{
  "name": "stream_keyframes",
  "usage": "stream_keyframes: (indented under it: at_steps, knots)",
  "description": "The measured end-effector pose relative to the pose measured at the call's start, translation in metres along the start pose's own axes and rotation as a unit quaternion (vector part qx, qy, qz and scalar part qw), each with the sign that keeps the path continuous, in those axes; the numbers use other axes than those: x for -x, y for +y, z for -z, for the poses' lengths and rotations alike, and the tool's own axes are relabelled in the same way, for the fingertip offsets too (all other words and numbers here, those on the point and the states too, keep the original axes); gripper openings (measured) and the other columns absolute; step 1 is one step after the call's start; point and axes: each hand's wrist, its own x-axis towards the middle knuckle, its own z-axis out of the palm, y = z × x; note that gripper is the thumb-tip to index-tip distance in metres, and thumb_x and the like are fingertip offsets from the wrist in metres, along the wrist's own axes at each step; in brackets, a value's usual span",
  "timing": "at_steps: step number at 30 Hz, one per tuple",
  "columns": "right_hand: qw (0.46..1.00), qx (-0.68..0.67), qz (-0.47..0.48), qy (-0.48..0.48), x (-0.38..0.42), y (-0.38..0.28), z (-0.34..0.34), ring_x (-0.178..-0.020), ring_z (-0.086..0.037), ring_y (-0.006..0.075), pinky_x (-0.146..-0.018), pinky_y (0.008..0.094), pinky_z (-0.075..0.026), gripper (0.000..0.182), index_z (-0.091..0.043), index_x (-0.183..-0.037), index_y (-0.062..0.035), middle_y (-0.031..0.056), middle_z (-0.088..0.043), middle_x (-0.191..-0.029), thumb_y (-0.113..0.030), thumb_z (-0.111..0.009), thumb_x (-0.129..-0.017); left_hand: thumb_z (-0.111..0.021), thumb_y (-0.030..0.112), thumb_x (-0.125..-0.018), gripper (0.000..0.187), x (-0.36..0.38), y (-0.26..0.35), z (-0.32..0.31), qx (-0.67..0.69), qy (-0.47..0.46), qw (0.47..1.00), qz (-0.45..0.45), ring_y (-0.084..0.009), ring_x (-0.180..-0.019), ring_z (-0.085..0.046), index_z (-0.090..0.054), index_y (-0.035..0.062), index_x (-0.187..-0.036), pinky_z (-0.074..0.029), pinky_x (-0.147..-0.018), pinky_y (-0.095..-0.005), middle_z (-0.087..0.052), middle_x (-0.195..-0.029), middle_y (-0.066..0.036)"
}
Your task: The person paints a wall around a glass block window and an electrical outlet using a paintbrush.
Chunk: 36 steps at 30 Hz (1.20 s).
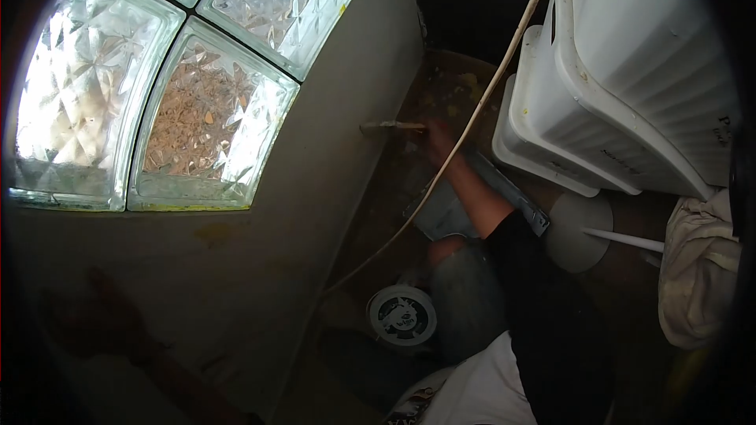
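Observation:
My right hand (439,140) is closed around the handle of a paintbrush (387,125). The brush points left, with its head at the lower part of the grey wall (339,94); whether the bristles touch it is hard to tell. In deep shadow at the lower left, my left hand (98,311) is at the same wall, seemingly flat with its fingers stretched out. It appears to hold nothing. Below my right forearm lies a grey tray (449,208). Beside my knee stands a round tub with a printed lid (402,315).
A glass block window (213,110) is set in the wall. Stacked white plastic bins (598,102) stand at the right, above a pale round disc (579,232) and a light cloth (697,275). A thin cord (480,106) hangs diagonally across the view, in front of my right arm.

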Motion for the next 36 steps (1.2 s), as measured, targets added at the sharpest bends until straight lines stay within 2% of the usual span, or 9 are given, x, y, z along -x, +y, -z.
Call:
stream_keyframes:
  at_steps: [2, 5, 9, 13, 15, 18, 20, 23, 36]
  knots:
    - [0.995, -0.057, 0.067, 0.038, -0.008, -0.017, 0.000, -0.099, -0.065, 0.0281, -0.087, 0.0403, -0.053, 0.027, -0.060, -0.115, -0.0025, 0.0151, -0.065, -0.105, -0.018, -0.054, -0.093, -0.064, 0.048, -0.090, 0.063, -0.003, 0.004, 0.002, 0.028, 0.010, 1.000, -0.009, -0.0362, -0.113, -0.056, -0.048, 0.0003, -0.128, -0.046, -0.093, -0.0479, -0.058, -0.122, -0.018]
    - [0.816, 0.493, 0.302, 0.026, -0.013, -0.021, 0.013, -0.102, -0.064, 0.0268, -0.088, 0.0387, -0.053, 0.028, -0.059, -0.116, -0.0032, 0.0137, -0.065, -0.108, -0.020, -0.056, -0.094, -0.063, 0.049, -0.090, 0.061, -0.008, 0.008, 0.005, 0.008, -0.007, 1.000, 0.009, -0.0362, -0.113, -0.056, -0.051, 0.0002, -0.125, -0.047, -0.093, -0.0474, -0.058, -0.123, -0.017]
    - [0.994, 0.047, 0.088, -0.048, 0.021, 0.033, 0.012, -0.104, -0.063, 0.0265, -0.090, 0.0373, -0.052, 0.023, -0.062, -0.109, 0.0006, 0.0149, -0.065, -0.110, -0.017, -0.059, -0.093, -0.063, 0.054, -0.088, 0.063, -0.008, 0.004, 0.004, 0.013, -0.001, 1.000, 0.003, -0.0340, -0.110, -0.059, -0.057, 0.0003, -0.120, -0.048, -0.091, -0.0460, -0.060, -0.122, -0.017]
    - [0.929, 0.344, 0.128, -0.057, 0.078, 0.038, 0.025, -0.100, -0.065, 0.0267, -0.087, 0.0365, -0.054, 0.020, -0.062, -0.104, 0.0021, 0.0141, -0.067, -0.102, -0.014, -0.058, -0.093, -0.059, 0.060, -0.088, 0.067, 0.000, 0.010, 0.012, -0.063, -0.121, 0.990, 0.035, -0.0326, -0.098, -0.064, -0.062, 0.0003, -0.118, -0.052, -0.084, -0.0441, -0.065, -0.112, -0.019]
    - [0.976, 0.202, -0.074, -0.045, 0.094, 0.015, 0.034, -0.089, -0.068, 0.0243, -0.079, 0.0335, -0.056, 0.019, -0.062, -0.104, 0.0010, 0.0127, -0.068, -0.097, -0.013, -0.062, -0.091, -0.058, 0.061, -0.088, 0.067, 0.022, 0.000, -0.004, -0.077, -0.125, 0.988, 0.044, -0.0326, -0.092, -0.066, -0.063, 0.0003, -0.117, -0.053, -0.079, -0.0429, -0.066, -0.108, -0.019]
    - [0.971, 0.234, -0.048, -0.010, 0.123, -0.031, 0.055, -0.074, -0.067, 0.0201, -0.069, 0.0340, -0.057, 0.016, -0.063, -0.084, -0.0008, 0.0088, -0.066, -0.082, -0.015, -0.067, -0.087, -0.056, 0.062, -0.089, 0.068, 0.028, -0.003, -0.008, -0.088, -0.144, 0.985, 0.048, -0.0327, -0.089, -0.067, -0.063, 0.0001, -0.117, -0.053, -0.076, -0.0422, -0.067, -0.107, -0.019]
    - [0.787, 0.602, 0.134, -0.016, 0.143, -0.053, 0.078, -0.070, -0.067, 0.0197, -0.063, 0.0300, -0.051, 0.017, -0.064, -0.082, 0.0004, 0.0131, -0.067, -0.078, -0.015, -0.071, -0.083, -0.056, 0.062, -0.089, 0.068, 0.016, 0.001, 0.001, -0.106, -0.195, 0.974, 0.051, -0.0325, -0.090, -0.067, -0.063, -0.0001, -0.117, -0.053, -0.076, -0.0422, -0.067, -0.108, -0.019]
    - [0.730, 0.659, 0.178, 0.006, 0.154, -0.047, 0.093, -0.069, -0.067, 0.0230, -0.061, 0.0317, -0.049, 0.019, -0.064, -0.076, 0.0000, 0.0143, -0.066, -0.072, -0.016, -0.072, -0.081, -0.054, 0.068, -0.086, 0.076, 0.001, 0.006, 0.009, 0.001, -0.152, 0.988, 0.014, -0.0307, -0.042, -0.052, -0.055, 0.0018, -0.051, -0.038, -0.042, -0.0414, -0.054, -0.050, -0.014]
    - [0.716, 0.670, 0.191, -0.025, 0.161, -0.045, 0.113, -0.075, -0.067, 0.0338, -0.066, 0.0379, -0.052, 0.023, -0.064, -0.081, -0.0028, 0.0160, -0.067, -0.078, -0.022, -0.075, -0.077, -0.055, 0.072, -0.082, 0.072, 0.009, 0.002, 0.007, -0.112, -0.149, 0.982, 0.038, -0.0350, -0.069, -0.062, -0.062, 0.0008, -0.092, -0.047, -0.057, -0.0447, -0.063, -0.082, -0.015]
